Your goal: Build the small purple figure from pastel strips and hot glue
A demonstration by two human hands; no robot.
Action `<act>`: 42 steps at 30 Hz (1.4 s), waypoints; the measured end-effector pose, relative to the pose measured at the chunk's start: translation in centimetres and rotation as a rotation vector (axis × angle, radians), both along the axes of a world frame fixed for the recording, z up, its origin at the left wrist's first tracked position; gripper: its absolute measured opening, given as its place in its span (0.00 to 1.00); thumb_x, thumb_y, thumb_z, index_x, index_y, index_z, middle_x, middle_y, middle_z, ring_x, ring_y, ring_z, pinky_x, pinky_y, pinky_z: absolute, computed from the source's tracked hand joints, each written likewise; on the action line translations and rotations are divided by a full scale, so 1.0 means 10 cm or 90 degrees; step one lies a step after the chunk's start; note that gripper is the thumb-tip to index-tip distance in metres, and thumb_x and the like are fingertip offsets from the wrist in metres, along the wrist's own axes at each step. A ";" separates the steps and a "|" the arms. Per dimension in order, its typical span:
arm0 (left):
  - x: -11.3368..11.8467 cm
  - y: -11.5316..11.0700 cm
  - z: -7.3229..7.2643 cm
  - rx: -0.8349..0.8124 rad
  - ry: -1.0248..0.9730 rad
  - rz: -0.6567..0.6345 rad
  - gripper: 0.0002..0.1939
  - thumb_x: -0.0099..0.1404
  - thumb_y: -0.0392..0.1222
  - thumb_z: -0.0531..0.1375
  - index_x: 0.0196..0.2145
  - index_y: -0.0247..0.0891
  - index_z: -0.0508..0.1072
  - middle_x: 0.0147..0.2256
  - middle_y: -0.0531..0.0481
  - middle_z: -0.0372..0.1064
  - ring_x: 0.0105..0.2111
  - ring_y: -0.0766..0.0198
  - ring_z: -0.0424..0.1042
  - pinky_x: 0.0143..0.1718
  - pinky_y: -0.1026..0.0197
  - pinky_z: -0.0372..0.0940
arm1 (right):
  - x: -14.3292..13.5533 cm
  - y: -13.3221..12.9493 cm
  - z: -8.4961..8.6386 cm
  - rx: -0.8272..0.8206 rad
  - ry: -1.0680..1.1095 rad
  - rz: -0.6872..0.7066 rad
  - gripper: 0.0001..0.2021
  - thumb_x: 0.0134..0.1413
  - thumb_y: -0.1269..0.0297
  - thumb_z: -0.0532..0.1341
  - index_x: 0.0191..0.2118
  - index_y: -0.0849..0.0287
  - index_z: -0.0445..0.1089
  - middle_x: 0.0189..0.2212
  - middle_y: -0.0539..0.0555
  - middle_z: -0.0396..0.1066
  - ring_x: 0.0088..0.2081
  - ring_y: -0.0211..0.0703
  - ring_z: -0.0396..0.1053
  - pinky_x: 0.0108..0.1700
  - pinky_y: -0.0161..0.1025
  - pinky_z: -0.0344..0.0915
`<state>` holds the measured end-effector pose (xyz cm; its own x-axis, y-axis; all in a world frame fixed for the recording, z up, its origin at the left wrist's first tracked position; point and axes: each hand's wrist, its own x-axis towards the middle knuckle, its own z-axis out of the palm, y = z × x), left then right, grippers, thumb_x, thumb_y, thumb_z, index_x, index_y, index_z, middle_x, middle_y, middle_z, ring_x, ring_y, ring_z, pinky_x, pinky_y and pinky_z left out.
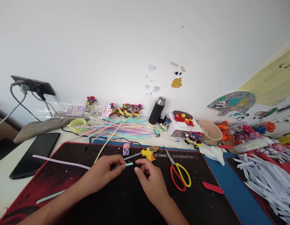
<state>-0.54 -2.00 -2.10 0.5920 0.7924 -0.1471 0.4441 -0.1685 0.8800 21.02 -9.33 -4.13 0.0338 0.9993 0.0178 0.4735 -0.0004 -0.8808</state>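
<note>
My left hand [109,170] pinches a short mint-green fuzzy stem [129,164], whose end sticks out to the right between the fingers. Close beside that end, my right hand [147,175] is held with thumb and fingers apart and nothing between them. Just behind the hands, a small purple figure with a pink top [126,149] stands on the dark mat [116,200]. A yellow glue gun [148,153] lies to its right. Scissors with red and yellow handles [179,175] rest open right of my right hand. A lilac stem [60,161] extends left from under my left forearm.
Pastel stems [135,129] are heaped along the back. A black phone [34,154] and green tape roll [78,125] are at left. A black flask [157,111], white box [182,126] and beige bowl [210,131] stand behind. White strips [268,184] are piled at right.
</note>
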 end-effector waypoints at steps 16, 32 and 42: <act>0.01 -0.08 0.04 0.027 -0.028 0.015 0.13 0.70 0.49 0.57 0.38 0.39 0.77 0.27 0.56 0.66 0.30 0.62 0.63 0.34 0.63 0.56 | -0.15 0.04 0.09 0.052 -0.011 0.015 0.13 0.67 0.58 0.59 0.36 0.58 0.77 0.21 0.47 0.65 0.24 0.38 0.61 0.26 0.34 0.55; -0.02 -0.07 0.05 0.027 0.000 0.025 0.13 0.69 0.49 0.57 0.36 0.39 0.76 0.29 0.54 0.71 0.31 0.60 0.67 0.34 0.62 0.58 | -0.18 0.04 0.11 0.069 -0.016 0.006 0.12 0.66 0.60 0.60 0.35 0.58 0.78 0.21 0.46 0.63 0.23 0.38 0.60 0.25 0.33 0.55; -0.01 -0.06 0.00 0.033 0.015 0.016 0.14 0.69 0.50 0.56 0.34 0.40 0.75 0.28 0.54 0.68 0.30 0.61 0.65 0.33 0.62 0.56 | -0.18 0.06 0.05 0.068 -0.010 -0.001 0.11 0.65 0.61 0.60 0.34 0.57 0.77 0.20 0.45 0.63 0.23 0.38 0.60 0.27 0.33 0.56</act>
